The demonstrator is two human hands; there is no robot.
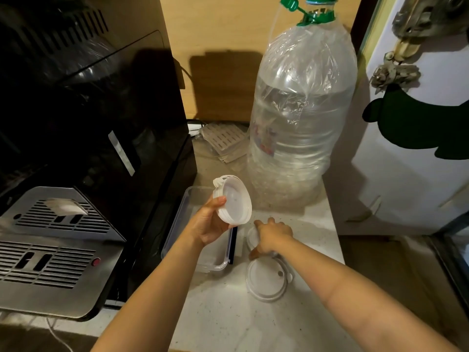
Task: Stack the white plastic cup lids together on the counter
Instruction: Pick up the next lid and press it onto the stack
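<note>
My left hand (212, 222) holds a small stack of white plastic cup lids (234, 199) tilted up above the clear container, thumb on the rim. My right hand (271, 236) lies palm down on another white lid (251, 237) flat on the counter; most of that lid is hidden under the fingers, which curl around its edge. Nearer to me a third white lid (265, 279) rests flat on the pale counter (312, 232), just below my right wrist.
A clear rectangular plastic container (182, 212) sits under my left hand. A large water bottle wrapped in plastic (302, 110) stands behind the lids. A black coffee machine (88, 123) with a metal drip tray (50, 250) fills the left. A white fridge door (418, 148) is on the right.
</note>
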